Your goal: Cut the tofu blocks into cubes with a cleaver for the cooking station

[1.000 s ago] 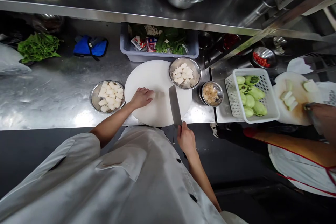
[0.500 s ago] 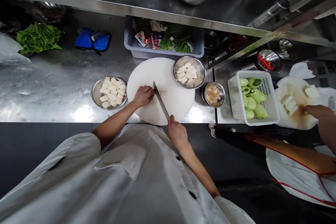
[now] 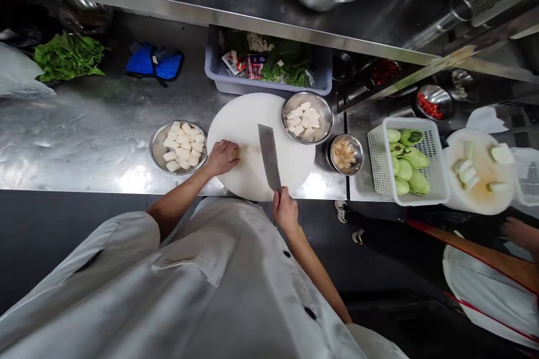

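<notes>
My right hand [image 3: 286,210] is wrapped round the handle of a cleaver [image 3: 269,158] at the near edge of a round white cutting board [image 3: 252,185]. The blade lies tilted over the board, its broad side showing. On the board's left part rests my left hand [image 3: 224,157], fingers curled together. Something small and yellowish shows at its fingertips, too small to name. To the left stands a steel bowl [image 3: 154,152] of white chunks [image 3: 183,146]. Another steel bowl [image 3: 327,129] with white pieces [image 3: 304,119] overlaps the board's upper right edge.
A small bowl of pale yellowish bits [image 3: 343,154] stands right of the board. Behind it sits a grey-blue bin [image 3: 236,87] of greens and packets. A white basket [image 3: 440,190] holds green gourds. A co-worker's hand [image 3: 520,233] is at far right. A steel shelf [image 3: 168,8] overhangs the counter.
The cleaver has swung right, away from my left hand, and turned so its flat side shows. My left hand has shifted slightly left. The co-worker's hand has drawn back from their board.
</notes>
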`<state>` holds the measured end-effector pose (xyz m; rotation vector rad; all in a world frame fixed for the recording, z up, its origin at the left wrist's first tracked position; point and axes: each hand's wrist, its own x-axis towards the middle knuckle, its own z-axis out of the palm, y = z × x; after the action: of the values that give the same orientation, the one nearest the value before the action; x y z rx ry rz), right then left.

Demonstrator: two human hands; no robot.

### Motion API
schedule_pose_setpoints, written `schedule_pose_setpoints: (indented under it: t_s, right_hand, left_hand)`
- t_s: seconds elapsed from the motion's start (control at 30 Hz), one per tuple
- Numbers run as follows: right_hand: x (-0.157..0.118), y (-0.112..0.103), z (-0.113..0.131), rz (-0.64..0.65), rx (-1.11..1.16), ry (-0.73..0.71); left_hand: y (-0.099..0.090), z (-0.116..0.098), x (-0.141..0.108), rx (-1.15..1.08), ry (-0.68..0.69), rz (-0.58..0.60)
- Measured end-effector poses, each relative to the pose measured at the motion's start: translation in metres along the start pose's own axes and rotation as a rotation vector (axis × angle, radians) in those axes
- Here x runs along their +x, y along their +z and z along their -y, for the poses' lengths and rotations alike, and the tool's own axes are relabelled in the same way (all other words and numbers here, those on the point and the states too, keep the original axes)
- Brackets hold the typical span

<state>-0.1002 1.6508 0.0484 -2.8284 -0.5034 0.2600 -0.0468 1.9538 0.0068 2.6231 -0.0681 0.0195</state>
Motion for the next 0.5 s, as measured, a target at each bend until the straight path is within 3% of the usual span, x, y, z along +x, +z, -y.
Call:
schedule_pose_setpoints:
  t_s: [0.1, 0.2, 0.4, 0.5]
  right_hand:
    - [-0.007, -0.003, -0.006, -0.017, 0.012, -0.041]
    - [-0.013, -0.009, -0.008, -0.033, -0.008, -0.063]
    - [-0.021, -0.013, -0.018, -0.196, -0.121, -0.060]
    - [-0.022, -0.014, -0.026, -0.225, -0.077, -0.038]
  left_hand:
    - [0.002, 0.006, -0.010, -0.047, -0.076, -0.061]
    - [0.007, 0.000, -0.001, -0.155, -0.162, -0.186]
    - [0.011, 0.000, 0.024, -0.816, -0.269, -0.438]
    - [0.011, 0.002, 0.011, -0.694, -0.215, -0.405]
